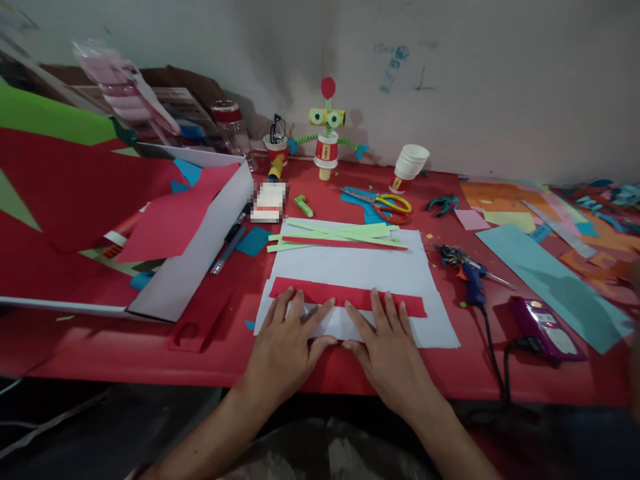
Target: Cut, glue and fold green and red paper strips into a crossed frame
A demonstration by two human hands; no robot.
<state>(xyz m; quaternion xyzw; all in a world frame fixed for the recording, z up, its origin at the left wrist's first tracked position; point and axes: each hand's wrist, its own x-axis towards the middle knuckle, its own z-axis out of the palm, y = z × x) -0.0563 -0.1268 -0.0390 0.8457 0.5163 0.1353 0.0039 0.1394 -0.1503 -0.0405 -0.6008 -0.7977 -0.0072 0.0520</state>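
A red paper strip (pixel 350 298) lies across white paper sheets (pixel 345 267) in front of me. My left hand (pixel 290 327) rests on the strip's left half, fingers spread and fingertips on the red paper. On the right half, my right hand (pixel 385 333) presses in the same way, its fingers apart. The two thumbs point toward each other near the sheets' front edge. Beyond the red strip, several thin light green paper strips (pixel 345 230) and a narrow red strip (pixel 345 243) lie crossed at the back of the sheets.
A glue gun (pixel 475 280) lies at right, its cord by a purple power device (pixel 547 330). Scissors (pixel 385 202), pliers (pixel 443 205) and stacked paper cups (pixel 407 167) are farther back. A paper-cup robot figure (pixel 327 150) stands by the wall. A white box (pixel 200 233) fills the left.
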